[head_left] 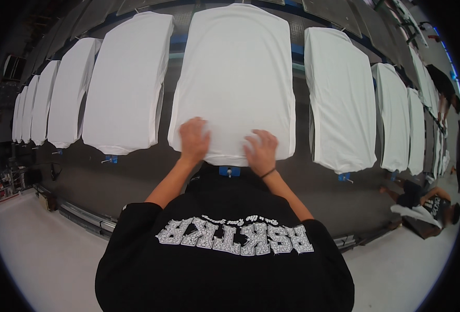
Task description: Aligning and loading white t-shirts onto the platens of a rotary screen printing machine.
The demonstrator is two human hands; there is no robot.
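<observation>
In front of me a white T-shirt (235, 78) lies stretched over a flat board, its near edge toward my body. My left hand (194, 141) rests on the left part of the shirt close to that edge, fingers apart and slightly blurred. On the right, my right hand (261, 152) touches the cloth by the near edge, its fingers spread and bent, also blurred. Neither hand visibly grips anything. Below the shirt's edge, between my wrists, a blue bracket (229, 171) with a metal bolt sticks out.
More white shirts on boards line up to the left (128, 83) and right (340, 99), with gaps between them. Dark grey panels and blue beams run behind. A metal rail (87, 218) edges the floor at left. Another person (427, 207) is at the far right, holding white cloth.
</observation>
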